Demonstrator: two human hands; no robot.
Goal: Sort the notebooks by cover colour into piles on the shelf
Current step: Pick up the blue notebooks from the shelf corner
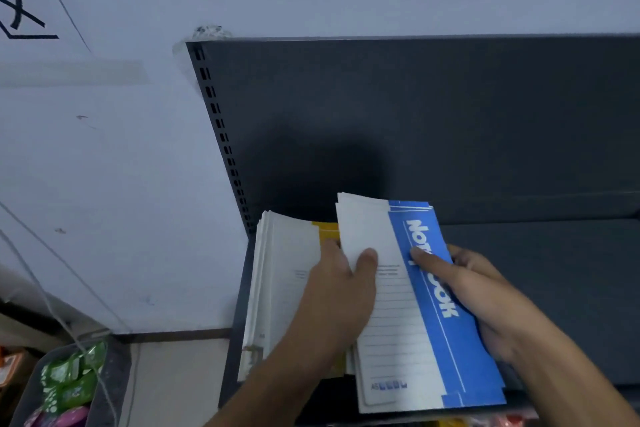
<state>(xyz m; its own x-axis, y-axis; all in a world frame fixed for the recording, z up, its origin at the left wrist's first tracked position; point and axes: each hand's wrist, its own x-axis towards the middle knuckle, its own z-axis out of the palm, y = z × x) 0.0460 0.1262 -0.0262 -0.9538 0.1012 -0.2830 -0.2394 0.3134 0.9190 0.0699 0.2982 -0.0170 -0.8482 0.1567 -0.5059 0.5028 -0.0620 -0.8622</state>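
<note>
Nearest the camera: both hands hold a stack of blue notebooks (408, 340), several covers thick judging by the fanned top edges. The left hand (341, 291) pinches its left edge, thumb on the white lined panel and fingers tucked behind. The right hand (485, 305) grips the right edge, thumb across the blue title band and fingers underneath. A two-sided hold probably keeps the loose covers squared. The stack lies over the front of the shelf (540, 288); whether it rests on the board cannot be told. Just left, touching or nearly so, a yellow-banded pile (287, 274) lies against the shelf's end, so blue likely goes beside it on the bare board to the right. Behind: dark back panel (415, 107), slotted upright (221, 130), pale wall (104, 184).
</note>
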